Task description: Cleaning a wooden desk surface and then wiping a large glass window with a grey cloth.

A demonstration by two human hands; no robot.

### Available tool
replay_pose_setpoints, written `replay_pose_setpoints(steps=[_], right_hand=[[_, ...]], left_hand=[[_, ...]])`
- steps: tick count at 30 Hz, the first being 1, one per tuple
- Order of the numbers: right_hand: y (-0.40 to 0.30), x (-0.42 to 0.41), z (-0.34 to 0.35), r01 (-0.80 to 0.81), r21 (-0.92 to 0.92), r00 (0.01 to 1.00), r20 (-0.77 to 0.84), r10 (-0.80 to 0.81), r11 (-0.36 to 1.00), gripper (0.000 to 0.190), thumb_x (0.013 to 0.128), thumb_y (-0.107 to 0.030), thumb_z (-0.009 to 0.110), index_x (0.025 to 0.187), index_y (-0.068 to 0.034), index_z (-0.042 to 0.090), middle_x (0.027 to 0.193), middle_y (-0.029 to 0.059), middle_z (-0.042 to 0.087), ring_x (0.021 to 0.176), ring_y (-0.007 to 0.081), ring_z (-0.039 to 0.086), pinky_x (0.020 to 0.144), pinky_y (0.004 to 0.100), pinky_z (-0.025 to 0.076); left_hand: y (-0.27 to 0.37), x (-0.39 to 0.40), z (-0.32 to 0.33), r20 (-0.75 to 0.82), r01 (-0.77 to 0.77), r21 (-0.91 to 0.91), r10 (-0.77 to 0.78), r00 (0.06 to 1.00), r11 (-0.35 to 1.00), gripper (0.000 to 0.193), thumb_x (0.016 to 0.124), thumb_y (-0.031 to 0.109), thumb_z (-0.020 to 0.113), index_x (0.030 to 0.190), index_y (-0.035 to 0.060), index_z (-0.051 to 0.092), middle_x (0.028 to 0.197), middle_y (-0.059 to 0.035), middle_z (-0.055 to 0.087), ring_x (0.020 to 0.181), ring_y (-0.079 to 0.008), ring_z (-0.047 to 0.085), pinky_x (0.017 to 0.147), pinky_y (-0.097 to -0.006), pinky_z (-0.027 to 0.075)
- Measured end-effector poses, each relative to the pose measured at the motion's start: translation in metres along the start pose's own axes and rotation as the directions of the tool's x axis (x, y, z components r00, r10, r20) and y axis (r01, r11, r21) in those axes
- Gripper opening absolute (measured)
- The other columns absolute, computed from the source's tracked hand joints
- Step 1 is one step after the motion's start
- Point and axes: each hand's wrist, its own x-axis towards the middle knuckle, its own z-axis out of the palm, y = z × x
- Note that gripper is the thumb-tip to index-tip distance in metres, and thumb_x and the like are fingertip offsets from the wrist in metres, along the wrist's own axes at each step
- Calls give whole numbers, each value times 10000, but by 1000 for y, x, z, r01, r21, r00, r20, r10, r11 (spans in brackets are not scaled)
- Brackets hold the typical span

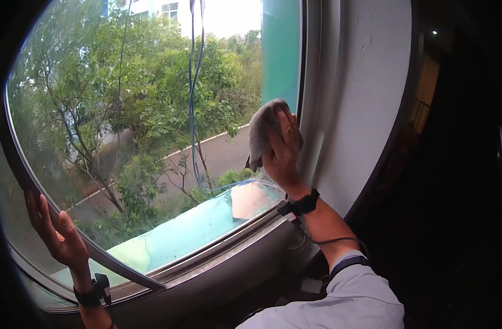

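My right hand point(284, 150) presses a bunched grey cloth point(262, 129) against the lower right part of a window pane point(152, 135), close to the side frame. The fingers spread over the cloth and point upward. My left hand point(58, 234) is raised at the dark window sash frame point(18, 164) on the left, its fingers apart and no object in it. Whether its fingertips touch the frame or the glass beside it is hard to tell. Each wrist wears a black strap with a small device.
Below the pane runs the sill track point(218, 251). A white wall point(370, 94) borders the window on the right. Blue cables point(191, 103) hang beyond the glass, above a pale green ledge point(185, 238) and in front of trees and a road. A cable follows my right forearm.
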Motion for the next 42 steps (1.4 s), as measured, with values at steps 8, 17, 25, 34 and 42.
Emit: replay_pose_setpoints(steps=[8,17,25,34,42], right_hand=[[41,113,7,-22,-20,964,-266,16,1000,347,912,-110,612,1235,10,651,1374,243,545,1263,466,513,1073,541,420],[51,222,22,-125,246,888,-404,219,961,304,940,-214,686,1189,-42,717,1099,177,716,1081,357,670,877,413,545],[89,230,24,54,-88,797,-597,-96,995,206,937,-127,669,1106,-14,697,1076,184,708,968,378,677,835,431,537],[77,122,22,-68,169,913,-386,129,983,304,924,-42,633,1224,3,652,1267,212,617,1181,396,587,1046,442,451],[20,20,-5,-270,265,895,-287,343,926,358,926,12,640,1284,2,638,1282,186,629,1228,340,596,1055,394,462]], left_hand=[[-1,1,3,7,-5,32,5,1000,999,431,1039,106,517,1462,30,495,1559,-204,405,1460,-368,371,1192,-506,295],[-2,-3,1,12,-10,28,10,1000,1000,428,1054,131,512,1460,-3,481,1567,-202,388,1457,-362,376,1188,-508,310],[-2,-4,-1,14,39,62,-40,999,997,435,1065,152,511,1457,-33,472,1562,-213,380,1449,-346,386,1190,-491,319],[-6,-5,-1,14,13,-2,-13,1000,1000,425,1057,126,526,1444,-42,481,1554,-229,389,1439,-350,400,1181,-488,330],[-7,-6,2,-12,8,-51,-9,1000,999,411,1049,113,539,1434,-27,497,1547,-227,403,1431,-356,413,1171,-499,349]])
